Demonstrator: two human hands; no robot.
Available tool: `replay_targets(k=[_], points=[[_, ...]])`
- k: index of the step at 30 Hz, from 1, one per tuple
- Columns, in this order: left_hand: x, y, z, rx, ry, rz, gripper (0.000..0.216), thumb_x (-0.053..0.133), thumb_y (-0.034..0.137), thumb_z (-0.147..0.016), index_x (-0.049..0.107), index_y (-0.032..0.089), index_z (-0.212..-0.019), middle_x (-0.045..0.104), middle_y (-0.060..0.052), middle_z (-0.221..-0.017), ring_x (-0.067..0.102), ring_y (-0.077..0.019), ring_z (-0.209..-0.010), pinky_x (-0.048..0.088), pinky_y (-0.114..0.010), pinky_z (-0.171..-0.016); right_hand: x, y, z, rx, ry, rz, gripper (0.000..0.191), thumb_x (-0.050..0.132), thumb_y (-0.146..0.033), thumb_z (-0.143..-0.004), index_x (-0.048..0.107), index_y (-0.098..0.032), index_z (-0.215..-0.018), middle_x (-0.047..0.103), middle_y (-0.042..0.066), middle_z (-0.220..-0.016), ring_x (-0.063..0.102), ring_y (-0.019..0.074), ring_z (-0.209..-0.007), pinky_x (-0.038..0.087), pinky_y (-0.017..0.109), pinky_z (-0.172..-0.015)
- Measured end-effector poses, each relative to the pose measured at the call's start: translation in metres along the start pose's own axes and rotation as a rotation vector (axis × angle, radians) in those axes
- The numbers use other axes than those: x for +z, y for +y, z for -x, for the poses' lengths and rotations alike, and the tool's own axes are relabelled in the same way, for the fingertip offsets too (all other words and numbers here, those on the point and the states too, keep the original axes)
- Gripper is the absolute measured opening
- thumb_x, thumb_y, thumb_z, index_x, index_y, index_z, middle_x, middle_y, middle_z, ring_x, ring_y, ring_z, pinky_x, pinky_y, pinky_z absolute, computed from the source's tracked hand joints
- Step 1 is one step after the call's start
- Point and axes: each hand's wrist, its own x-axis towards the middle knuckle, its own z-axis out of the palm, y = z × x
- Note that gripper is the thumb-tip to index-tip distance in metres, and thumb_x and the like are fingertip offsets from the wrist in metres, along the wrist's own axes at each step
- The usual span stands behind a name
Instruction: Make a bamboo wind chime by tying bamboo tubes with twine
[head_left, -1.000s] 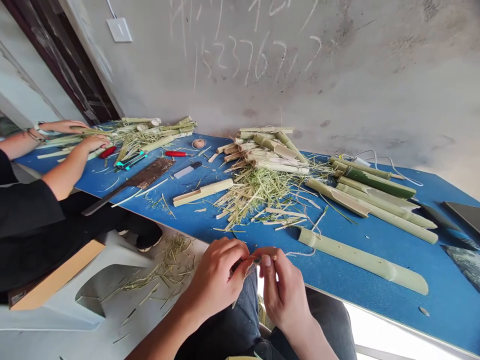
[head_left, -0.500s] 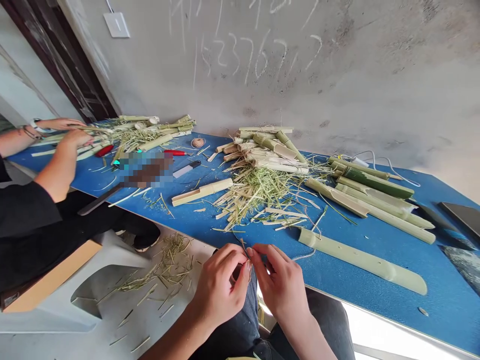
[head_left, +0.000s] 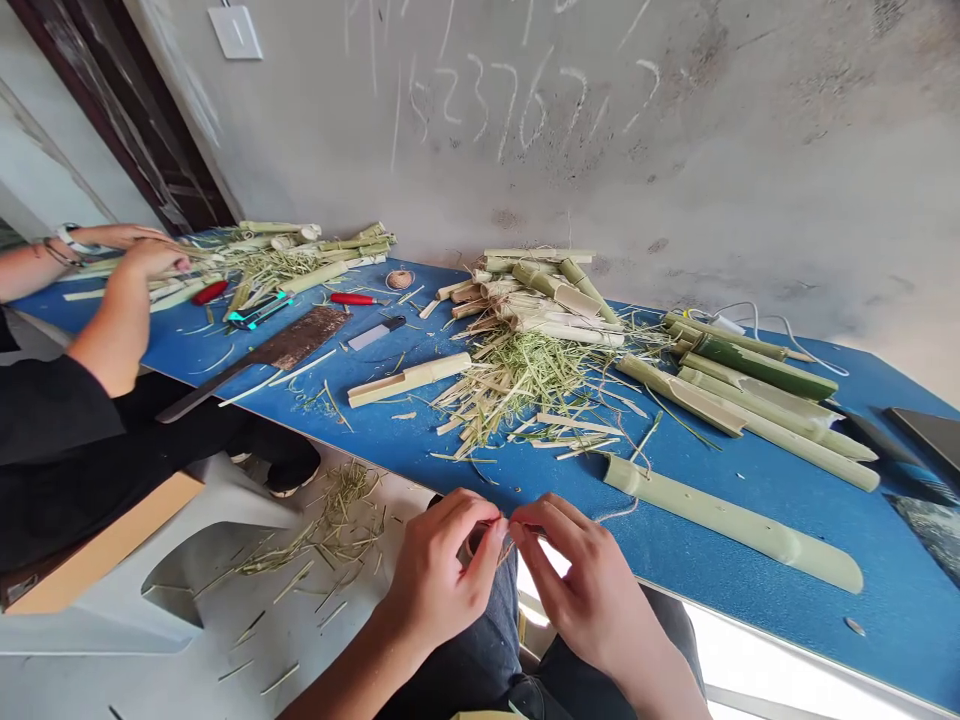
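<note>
My left hand (head_left: 442,570) and my right hand (head_left: 581,585) meet just below the near edge of the blue table (head_left: 750,560), over my lap. Both pinch a small bundle of thin bamboo slivers (head_left: 501,540) between their fingertips. A thin string (head_left: 611,515) runs from my right hand up onto the table, toward a long split bamboo piece (head_left: 731,522). What exactly lies inside the left fingers is hidden.
A pile of bamboo shavings (head_left: 517,380) and cut bamboo sections (head_left: 544,295) lies mid-table, long green culms (head_left: 757,395) to the right. A cleaver (head_left: 259,360), a red-handled tool (head_left: 352,298) and a string ball (head_left: 400,279) lie left. Another person's hands (head_left: 142,262) work at the far left.
My right hand has turned from palm-up pinching to reaching its fingers leftward against the left hand's fingertips. Both hands stayed over my lap. The other person's hands shifted slightly on their bamboo pile.
</note>
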Motion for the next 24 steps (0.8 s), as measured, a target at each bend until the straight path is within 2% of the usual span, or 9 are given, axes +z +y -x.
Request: replay_targets(k=[5,8,10,13,16,18,21,24], points=[[0.003,-0.003,0.003,-0.047,0.064,0.096,0.008,0.06,0.014,-0.101,0.065,0.02,-0.099,0.07,-0.002,-0.083,0.065,-0.0126,-0.07,0.052,-0.022,-0.064,0.002,-0.005,0.0,0.105,0.033,-0.119,0.03,0.05,-0.037,-0.11,0.067,-0.023,-0.091,0.071,0.004,-0.081,0.063,0.0169,-0.068,0.046,0.027,-0.056],[0.007,-0.005,0.01,-0.019,0.141,0.134,0.013,0.054,0.012,-0.102,0.064,0.021,-0.1,0.071,-0.003,-0.086,0.067,-0.0132,-0.075,0.055,-0.022,-0.071,0.005,-0.01,-0.001,0.159,0.046,-0.145,0.033,0.05,-0.041,-0.11,0.069,-0.022,-0.09,0.07,0.004,-0.078,0.06,0.0167,-0.066,0.043,0.026,-0.053],[0.01,-0.006,0.014,0.012,0.131,0.166,0.019,0.048,0.012,-0.104,0.064,0.021,-0.103,0.072,-0.004,-0.092,0.07,-0.0147,-0.085,0.057,-0.024,-0.078,0.006,-0.011,-0.002,0.164,0.045,-0.135,0.033,0.051,-0.042,-0.11,0.07,-0.022,-0.091,0.07,0.004,-0.079,0.06,0.0168,-0.066,0.043,0.026,-0.053],[0.013,-0.007,0.02,0.034,0.075,0.187,0.015,0.052,0.014,-0.102,0.064,0.021,-0.109,0.072,-0.006,-0.1,0.071,-0.0166,-0.093,0.057,-0.026,-0.084,0.006,-0.01,-0.002,0.152,0.03,-0.131,0.031,0.051,-0.039,-0.11,0.07,-0.022,-0.09,0.07,0.003,-0.079,0.06,0.0163,-0.066,0.043,0.026,-0.056],[0.018,-0.006,0.025,0.036,0.104,0.168,0.016,0.053,0.012,-0.102,0.062,0.022,-0.11,0.07,-0.006,-0.102,0.069,-0.017,-0.094,0.056,-0.027,-0.087,0.005,-0.009,-0.001,0.123,0.018,-0.12,0.029,0.053,-0.037,-0.109,0.069,-0.023,-0.09,0.071,0.001,-0.08,0.06,0.0156,-0.067,0.045,0.027,-0.062],[0.021,-0.004,0.028,-0.006,0.142,0.178,0.016,0.047,0.013,-0.106,0.061,0.022,-0.107,0.067,-0.007,-0.103,0.067,-0.0177,-0.098,0.056,-0.028,-0.089,0.005,-0.008,0.0,0.104,0.012,-0.101,0.026,0.054,-0.036,-0.109,0.069,-0.023,-0.092,0.072,0.001,-0.082,0.061,0.0156,-0.069,0.047,0.028,-0.066],[0.023,-0.001,0.032,-0.146,0.203,0.255,0.022,0.038,0.021,-0.112,0.058,0.023,-0.1,0.062,-0.008,-0.107,0.063,-0.0179,-0.105,0.055,-0.028,-0.093,0.006,-0.008,0.002,0.094,0.003,-0.043,0.027,0.051,-0.034,-0.111,0.066,-0.023,-0.092,0.07,0.001,-0.083,0.063,0.0164,-0.07,0.046,0.029,-0.066],[0.025,0.0,0.033,-0.289,0.242,0.395,0.03,0.033,0.033,-0.114,0.055,0.023,-0.097,0.058,-0.006,-0.1,0.062,-0.0175,-0.096,0.057,-0.028,-0.087,0.01,-0.008,0.004,0.058,0.015,0.069,0.032,0.047,-0.032,-0.112,0.059,-0.024,-0.083,0.066,0.0,-0.075,0.061,0.0165,-0.067,0.041,0.029,-0.061]])
